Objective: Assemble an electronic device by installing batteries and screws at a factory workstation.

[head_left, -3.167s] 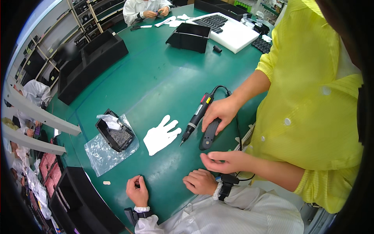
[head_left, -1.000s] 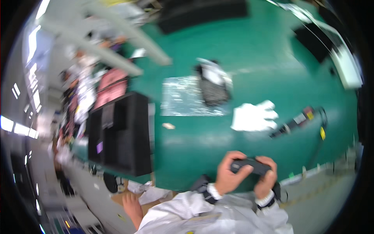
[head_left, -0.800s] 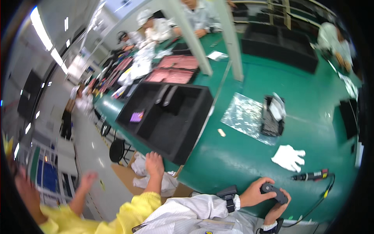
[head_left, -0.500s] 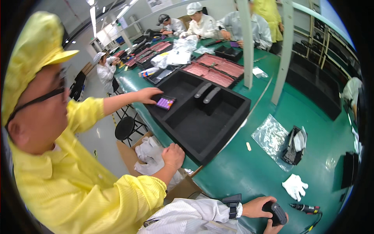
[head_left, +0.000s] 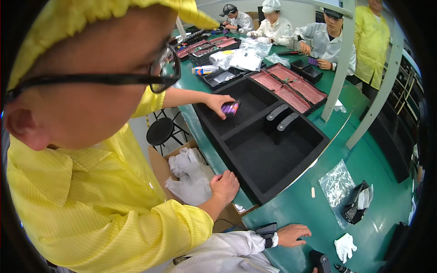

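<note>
My left hand (head_left: pixel 293 235), below a white sleeve and a black wrist device (head_left: pixel 266 229), is open above the green table, holding nothing. Its fingers stretch to the right. At the lower edge my right hand (head_left: pixel 315 270) is mostly cut off; a fingertip shows against a black rounded device (head_left: pixel 321 261) that it holds. To the right of that device lies a black electric screwdriver (head_left: pixel 342 269), partly out of view. A white glove (head_left: pixel 345 247) rests farther right.
A co-worker in yellow (head_left: pixel 136 218) leans in at left, one hand gripping a purple battery-like pack (head_left: pixel 230 108) over a black foam tray (head_left: pixel 268 195). Two similar black devices (head_left: pixel 282 119) stand in it. A plastic bag (head_left: pixel 337 186) and small black box (head_left: pixel 358 204) lie right.
My left hand has let go of the black device and moved apart from it. The device is lower in view with my right hand. The view has shifted, and the yellow-clad co-worker appears closer.
</note>
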The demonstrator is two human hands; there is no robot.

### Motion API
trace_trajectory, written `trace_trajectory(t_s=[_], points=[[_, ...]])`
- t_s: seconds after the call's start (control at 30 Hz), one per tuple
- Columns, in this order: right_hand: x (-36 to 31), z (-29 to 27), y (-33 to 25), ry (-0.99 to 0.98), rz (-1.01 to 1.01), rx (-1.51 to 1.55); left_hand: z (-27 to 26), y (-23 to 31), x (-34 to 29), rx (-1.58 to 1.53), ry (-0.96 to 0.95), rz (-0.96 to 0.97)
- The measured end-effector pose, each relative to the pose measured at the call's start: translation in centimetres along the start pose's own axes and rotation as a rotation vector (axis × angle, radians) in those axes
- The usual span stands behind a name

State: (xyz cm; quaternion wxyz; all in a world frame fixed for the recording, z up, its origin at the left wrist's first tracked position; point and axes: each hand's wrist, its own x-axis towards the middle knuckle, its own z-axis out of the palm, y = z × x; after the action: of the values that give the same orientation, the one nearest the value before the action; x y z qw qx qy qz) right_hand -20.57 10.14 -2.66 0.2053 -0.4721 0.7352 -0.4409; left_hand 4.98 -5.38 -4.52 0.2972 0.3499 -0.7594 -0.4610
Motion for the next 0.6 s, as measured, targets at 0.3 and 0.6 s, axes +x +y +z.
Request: trace_trajectory(t_s=[0.3,0.6], points=[[0.5,0.2,-0.8,-0.026,-0.005,-0.038,0.9,0.0,-0.1,0.044,0.078,0.037],[0.1,0.4,1.1,0.039,-0.130,-0.113,1.2,-0.1,0.0,0.032,0.136,0.058]])
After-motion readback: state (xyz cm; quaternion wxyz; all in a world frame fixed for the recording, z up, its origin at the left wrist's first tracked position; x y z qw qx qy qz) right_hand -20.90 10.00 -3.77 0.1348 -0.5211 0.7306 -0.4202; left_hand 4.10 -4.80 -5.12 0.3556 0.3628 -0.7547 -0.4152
